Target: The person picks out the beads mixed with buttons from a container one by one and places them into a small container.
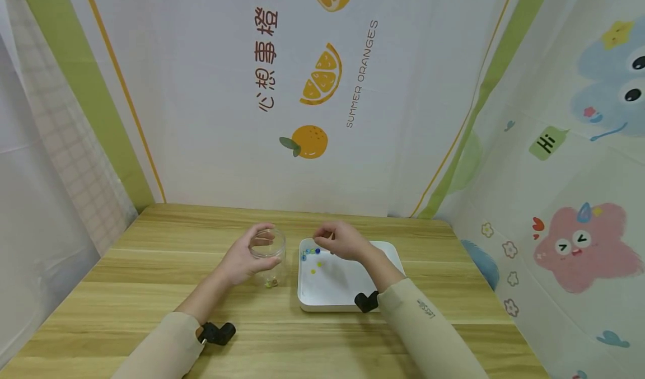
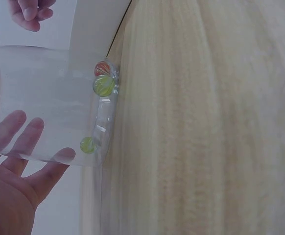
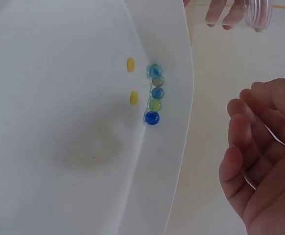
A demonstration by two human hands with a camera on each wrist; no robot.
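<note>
Two arms stretch in over the wood-grain table (image 1: 282, 345) from the near side, cream sleeves (image 1: 428, 323) on both and a little black camera (image 1: 218, 333) strapped at each wrist. The left grip (image 1: 247, 258) is the obvious one: it's got a clear jar (image 2: 59, 93) from the left side, opened about as wide as the jar is thick, thumb across the near side and fingers round the far side, up by the mouth. That forearm slants from near left towards far right. The jar looks upright, with its base down at table level, but tbh I can't tell if it's touching. At least three marbles (image 2: 104, 86) sit at the bottom, two greenish and one reddish-orange.

Right next to it, on the right, is a white tray (image 1: 332, 289). The other forearm comes in from near right and crosses over it, wrist bent so the hand points left. The right grip (image 1: 345, 242) hangs above the tray's far edge, fingers bunched and curled in, thumb close under the index finger. Can't tell whether anything's pinched in there, the fingertips hide it.

Below that, a row of five glass balls (image 3: 157, 93), mostly blues, lines the tray's far wall near the left corner, with two small yellow pieces (image 3: 134, 97) just nearer on the tray floor.
</note>
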